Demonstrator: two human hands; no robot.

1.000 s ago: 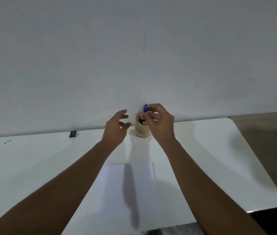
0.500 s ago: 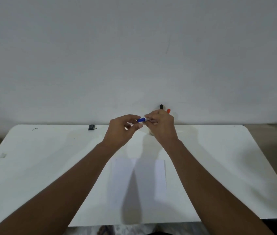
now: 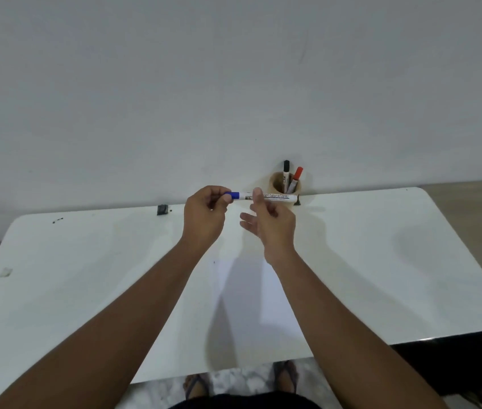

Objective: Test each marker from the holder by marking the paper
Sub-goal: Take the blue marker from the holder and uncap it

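I hold a white marker with a blue cap (image 3: 275,197) level above the table, in front of the holder. My left hand (image 3: 206,215) pinches the blue cap end. My right hand (image 3: 272,221) grips the white barrel between thumb and fingers. The cap still looks seated on the barrel. A tan round holder (image 3: 278,183) stands at the table's back edge against the wall, with a black-capped marker (image 3: 286,172) and a red-capped marker (image 3: 296,177) upright in it. A white sheet of paper (image 3: 275,299) lies on the table below my wrists, partly covered by my arms and their shadow.
The white table (image 3: 396,261) has rounded corners and ends against a grey wall. A small black object (image 3: 162,209) lies at the back edge left of my hands. A scrap (image 3: 5,272) sits near the left edge. My feet in sandals (image 3: 285,376) show below the near edge.
I lifted the blue-capped marker out of the holder and brought it toward me. My left hand closed on its cap, and the marker now lies level between both hands.
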